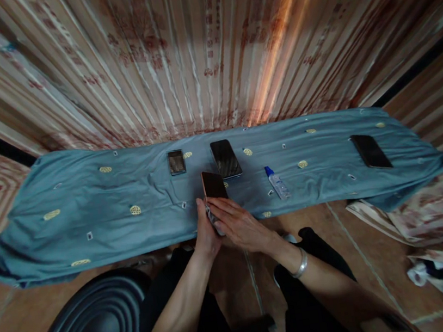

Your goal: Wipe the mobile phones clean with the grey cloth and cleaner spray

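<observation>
Near the front edge of the cloth-covered table, my left hand (206,234) is closed around the lower end of a smartphone (213,184), which tilts up with its dark face showing. Over the phone's lower half lies my right hand (240,224), fingers close together and bent. A small crumpled whitish piece (213,218) shows between the two hands; its kind is unclear and my fingers hide most of it. Just beyond the held phone, a second smartphone (226,159) lies on the cloth. A clear bottle with a blue cap (278,183) rests to the right of my right hand.
A small dark square object (176,162) lies left of the second phone. Another dark phone-like slab (371,151) is at the far right of the blue-green tablecloth (98,200). Curtains (189,55) hang behind the table. A black ribbed round object (95,326) stands at lower left.
</observation>
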Available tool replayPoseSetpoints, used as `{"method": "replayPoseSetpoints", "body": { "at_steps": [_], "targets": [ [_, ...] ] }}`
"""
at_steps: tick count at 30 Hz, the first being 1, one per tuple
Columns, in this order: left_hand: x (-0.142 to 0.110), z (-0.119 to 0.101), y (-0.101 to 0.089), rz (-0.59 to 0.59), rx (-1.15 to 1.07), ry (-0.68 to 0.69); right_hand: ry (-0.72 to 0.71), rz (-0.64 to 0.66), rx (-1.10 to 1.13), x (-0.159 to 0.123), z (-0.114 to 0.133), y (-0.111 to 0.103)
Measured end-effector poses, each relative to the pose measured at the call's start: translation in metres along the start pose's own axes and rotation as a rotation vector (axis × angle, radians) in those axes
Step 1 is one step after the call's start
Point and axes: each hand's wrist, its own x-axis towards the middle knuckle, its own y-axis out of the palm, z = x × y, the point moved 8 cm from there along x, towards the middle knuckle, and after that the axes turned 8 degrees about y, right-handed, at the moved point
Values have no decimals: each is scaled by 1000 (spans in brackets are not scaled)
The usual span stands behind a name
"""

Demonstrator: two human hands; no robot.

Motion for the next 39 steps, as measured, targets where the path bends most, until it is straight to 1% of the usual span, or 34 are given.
{"method": "replayPoseSetpoints", "body": {
  "at_steps": [3, 5, 8, 11, 13, 18, 22, 25, 28, 31, 35, 39],
  "targets": [
    [-8, 2, -5, -91, 12, -26, 12, 31, 13, 2, -5, 3],
    [-13, 1, -4, -103, 20, 2, 30, 20, 8, 5, -9, 3],
    [-19, 0, 2, -33, 41, 50, 58, -28, -21, 11, -17, -2],
    [-27, 5, 7, 106, 113, 21, 91, -91, -56, 17, -30, -11],
    [-32, 8, 8, 174, 186, -12, 130, -128, -68, 21, -42, -17],
    [-38, 9, 9, 215, 264, -73, 216, -158, 10, 24, -71, -26],
    [-36, 2, 8, 190, 212, -79, 280, -166, 116, 20, -87, -32],
    [-34, -4, 7, 187, 160, -84, 365, -171, 257, 16, -99, -33],
    [-33, -5, 5, 193, 145, -117, 440, -188, 416, 14, -111, -32],
    [-33, -3, 4, 180, 157, -143, 487, -184, 523, 15, -119, -29],
    [-32, -2, 4, 132, 174, -135, 513, -181, 553, 13, -120, -32],
    [-32, -3, 5, 110, 184, -125, 514, -220, 490, 9, -114, -43]
  ]
}}
